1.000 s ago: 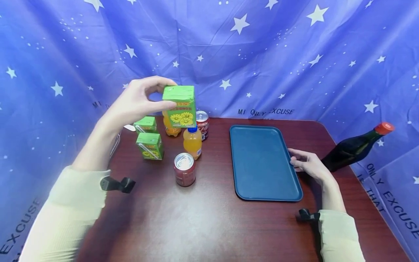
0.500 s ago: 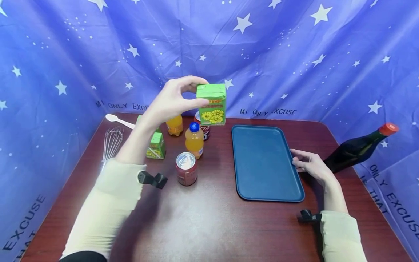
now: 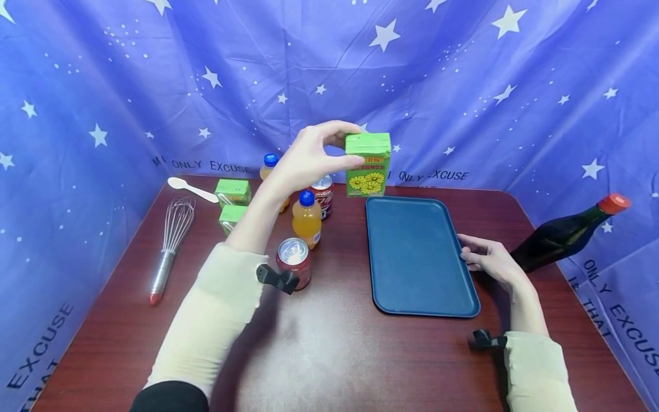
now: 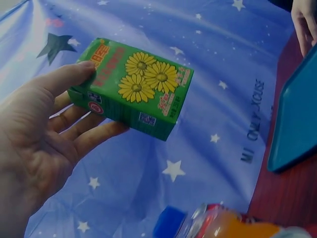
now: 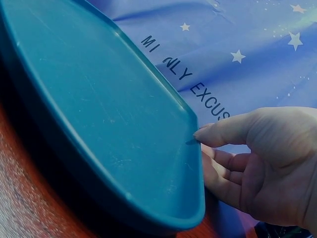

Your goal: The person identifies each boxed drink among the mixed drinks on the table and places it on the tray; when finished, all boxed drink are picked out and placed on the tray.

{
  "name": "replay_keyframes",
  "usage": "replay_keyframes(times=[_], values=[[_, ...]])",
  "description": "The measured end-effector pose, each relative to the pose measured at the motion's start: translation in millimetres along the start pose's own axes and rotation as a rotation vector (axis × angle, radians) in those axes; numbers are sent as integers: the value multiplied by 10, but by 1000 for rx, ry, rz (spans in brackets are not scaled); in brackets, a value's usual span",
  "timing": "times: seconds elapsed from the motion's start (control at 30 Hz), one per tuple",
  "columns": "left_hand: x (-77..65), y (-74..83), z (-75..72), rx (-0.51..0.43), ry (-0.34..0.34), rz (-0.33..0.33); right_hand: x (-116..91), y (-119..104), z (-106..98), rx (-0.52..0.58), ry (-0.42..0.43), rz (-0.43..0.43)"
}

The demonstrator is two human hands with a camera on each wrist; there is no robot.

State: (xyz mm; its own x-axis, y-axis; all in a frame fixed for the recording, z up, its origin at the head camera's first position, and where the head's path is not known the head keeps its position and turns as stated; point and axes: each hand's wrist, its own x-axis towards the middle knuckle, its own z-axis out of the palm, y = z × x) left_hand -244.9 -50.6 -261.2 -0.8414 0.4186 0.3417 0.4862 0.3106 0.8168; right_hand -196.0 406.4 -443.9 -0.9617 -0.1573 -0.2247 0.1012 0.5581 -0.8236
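Observation:
My left hand (image 3: 321,151) holds a green drink carton (image 3: 368,174) with yellow flowers on its front. The carton is up in the air, just behind the far left corner of a blue tray (image 3: 419,257). In the left wrist view, the thumb lies on the carton's (image 4: 143,84) printed face and the fingers are behind and below it. On the tray's right side, my right hand (image 3: 491,260) pinches the rim. The right wrist view shows the thumb on the edge of the tray (image 5: 109,119) and curled fingers against its outer side.
Left of the tray stand a red can (image 3: 294,257), an orange drink bottle (image 3: 307,223), another bottle (image 3: 270,163), another can (image 3: 323,194) and two green cartons (image 3: 233,191). A whisk (image 3: 172,240) and white spoon (image 3: 193,189) lie farther left. A dark bottle (image 3: 556,237) is beyond my right hand.
My left hand has carried the carton rightward, from above the bottles toward the tray's far left corner. The whisk and spoon have come into view. My right hand keeps its place at the tray.

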Motion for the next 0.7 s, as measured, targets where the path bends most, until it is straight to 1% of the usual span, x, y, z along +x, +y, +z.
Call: replay_keyframes(times=[0.17,0.3,0.4,0.5,0.7], values=[[120,15,173,22,16,19,-11,-6,-2,-10,6,0],[228,15,340,46,32,19,-16,4,-18,-14,8,3],[307,-4,467,69,43,0,-9,15,-27,-7,11,5],[372,-36,587,81,38,-31,-4,19,-28,2,0,-2],[467,-138,796,74,29,-87,1,13,-24,-12,-1,0]])
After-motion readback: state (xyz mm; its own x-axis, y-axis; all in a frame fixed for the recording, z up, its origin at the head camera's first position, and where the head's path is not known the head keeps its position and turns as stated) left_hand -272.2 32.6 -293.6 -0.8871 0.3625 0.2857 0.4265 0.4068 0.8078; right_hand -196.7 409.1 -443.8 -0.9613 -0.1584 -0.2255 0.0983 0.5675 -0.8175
